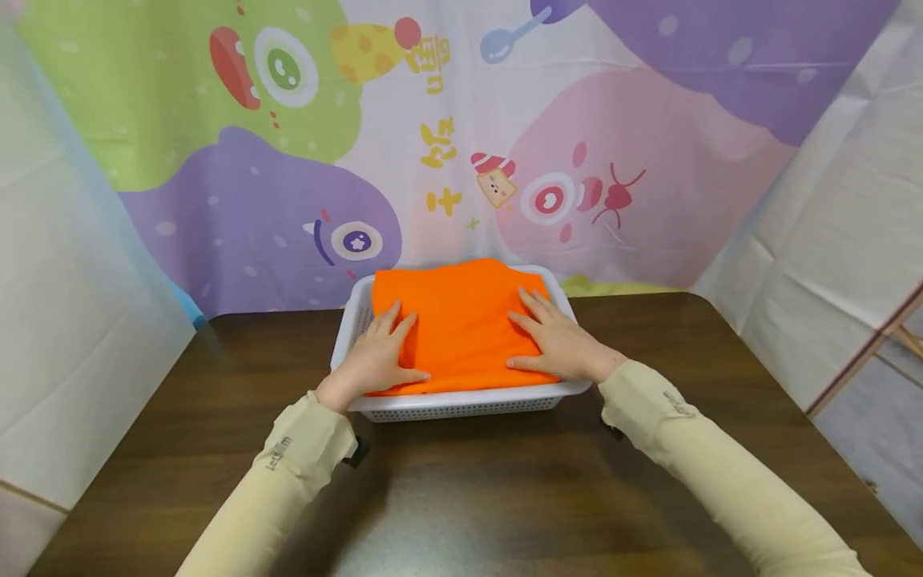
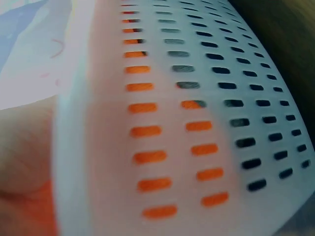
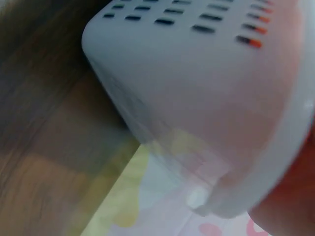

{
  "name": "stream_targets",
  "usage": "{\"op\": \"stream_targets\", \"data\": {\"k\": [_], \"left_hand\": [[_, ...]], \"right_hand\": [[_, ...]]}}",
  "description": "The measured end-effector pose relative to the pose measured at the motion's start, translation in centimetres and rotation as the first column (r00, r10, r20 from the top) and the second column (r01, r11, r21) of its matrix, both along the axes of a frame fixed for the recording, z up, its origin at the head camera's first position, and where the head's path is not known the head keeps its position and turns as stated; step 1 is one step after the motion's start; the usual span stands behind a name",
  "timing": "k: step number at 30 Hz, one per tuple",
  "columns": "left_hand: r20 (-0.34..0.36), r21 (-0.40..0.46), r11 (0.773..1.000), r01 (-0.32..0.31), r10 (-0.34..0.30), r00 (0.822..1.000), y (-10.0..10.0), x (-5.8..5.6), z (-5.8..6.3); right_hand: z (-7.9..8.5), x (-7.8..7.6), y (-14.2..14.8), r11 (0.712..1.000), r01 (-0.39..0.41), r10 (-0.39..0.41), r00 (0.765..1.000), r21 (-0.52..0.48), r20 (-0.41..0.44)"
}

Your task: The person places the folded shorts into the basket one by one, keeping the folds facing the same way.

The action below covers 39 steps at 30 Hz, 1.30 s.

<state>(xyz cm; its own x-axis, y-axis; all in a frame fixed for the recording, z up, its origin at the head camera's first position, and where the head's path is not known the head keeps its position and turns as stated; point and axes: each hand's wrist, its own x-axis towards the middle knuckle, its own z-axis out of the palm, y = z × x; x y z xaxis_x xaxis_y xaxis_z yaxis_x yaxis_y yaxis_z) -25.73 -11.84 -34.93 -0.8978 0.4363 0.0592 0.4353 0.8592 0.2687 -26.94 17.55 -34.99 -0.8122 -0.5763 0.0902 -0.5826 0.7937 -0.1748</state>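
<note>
A folded orange cloth [image 1: 461,320] lies inside a white perforated plastic basket [image 1: 461,405] at the far middle of the table. On the cloth's left side rests my left hand [image 1: 375,353], fingers spread. My right hand [image 1: 558,336] lies on the right side of the cloth, its fingers likewise spread and fairly straight. In the left wrist view the slotted basket wall [image 2: 197,98] fills most of the picture, with orange showing through some slots. The right wrist view has the basket's outer corner [image 3: 197,88], with part of the hand [image 3: 290,206] behind the rim.
The dark brown wooden table [image 1: 476,497] extends in front of the basket and to both sides. Behind it hangs a curtain [image 1: 461,144] with colourful cartoon figures. Pale sheets [image 1: 65,280] stand at the left and right of the table.
</note>
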Motion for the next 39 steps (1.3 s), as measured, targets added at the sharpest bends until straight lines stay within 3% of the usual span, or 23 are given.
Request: {"op": "stream_targets", "data": {"k": [6, 16, 20, 26, 31, 33, 35, 39], "left_hand": [[0.08, -0.102, 0.995, 0.019, -0.01, 0.997, 0.7, -0.5, -0.5], [0.203, -0.152, 0.988, 0.035, -0.003, 0.979, 0.9, -0.9, -0.7], [0.211, -0.131, 0.991, 0.039, -0.011, 0.977, 0.7, -0.9, -0.9], [0.155, -0.056, 0.997, 0.05, -0.041, 0.987, 0.0, 0.0, -0.2], [0.004, -0.045, 0.999, 0.014, -0.014, 1.0, -1.0, 1.3, 0.2], [-0.025, -0.024, 1.0, -0.016, 0.015, 1.0, -1.1, 1.8, 0.2], [-0.034, -0.009, 0.999, -0.039, 0.039, 0.999, -1.0, 2.1, 0.0], [-0.006, -0.023, 0.997, -0.07, 0.07, 0.998, -0.6, 2.1, -0.3]], "right_hand": [[-0.9, -1.0, -0.1, 0.998, -0.004, 0.003, 1.0, 0.07, 0.026], [-1.0, -1.3, -0.8, 0.997, 0.017, -0.027, 0.992, 0.076, 0.125], [-0.6, -1.0, -1.0, 0.994, 0.023, -0.04, 0.987, 0.111, 0.155], [0.3, -0.4, -0.4, 0.993, 0.019, -0.033, 0.992, 0.114, 0.12], [0.6, 0.7, 0.0, 1.0, 0.011, -0.009, 0.998, 0.029, -0.063], [0.5, 1.2, 0.0, 1.0, 0.03, -0.031, 0.993, -0.007, -0.112], [0.3, 1.4, -0.2, 0.998, 0.06, -0.063, 0.991, -0.031, -0.121], [-0.2, 1.5, -0.4, 0.994, 0.104, -0.105, 0.993, -0.02, -0.053]]}}
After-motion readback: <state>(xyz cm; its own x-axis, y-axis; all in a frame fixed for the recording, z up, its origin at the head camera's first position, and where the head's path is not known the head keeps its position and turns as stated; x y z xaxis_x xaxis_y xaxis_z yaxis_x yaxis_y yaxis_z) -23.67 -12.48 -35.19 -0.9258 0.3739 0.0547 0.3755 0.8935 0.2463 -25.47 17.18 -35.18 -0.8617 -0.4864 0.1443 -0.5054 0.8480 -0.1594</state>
